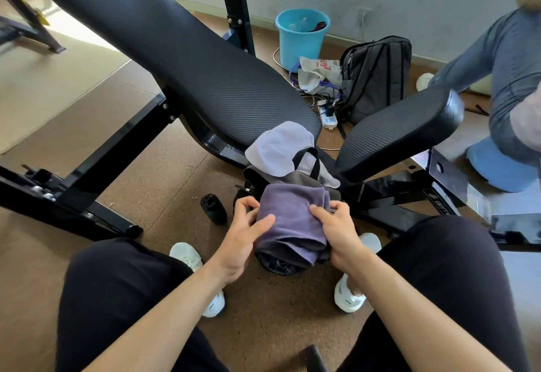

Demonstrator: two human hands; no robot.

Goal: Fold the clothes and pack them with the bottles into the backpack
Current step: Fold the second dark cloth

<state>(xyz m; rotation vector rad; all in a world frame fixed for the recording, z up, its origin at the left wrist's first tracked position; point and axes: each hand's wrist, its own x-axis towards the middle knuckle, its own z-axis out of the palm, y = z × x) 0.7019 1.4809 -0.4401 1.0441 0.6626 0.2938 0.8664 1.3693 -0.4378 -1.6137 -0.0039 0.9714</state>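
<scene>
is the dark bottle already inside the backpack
No, the dark bottle stands upright on the floor beside the backpack, to its left in the picture.

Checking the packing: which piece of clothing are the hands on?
The folded purple garment, gripped by the left hand and right hand on the backpack; the white garment lies behind it, untouched.

A folded purple garment (pixel 289 219) lies in the lower centre of the frame, sitting in the open top of a dark backpack (pixel 278 266) that stands on the floor. The left hand (pixel 243 234) and the right hand (pixel 336 228) grip its two side edges. Just above it, a crumpled pale white garment (pixel 278 149) is draped over the backpack's far side and its black carry loop. A dark bottle (pixel 213 207) with a black cap stands upright on the floor just left of the backpack.
</scene>
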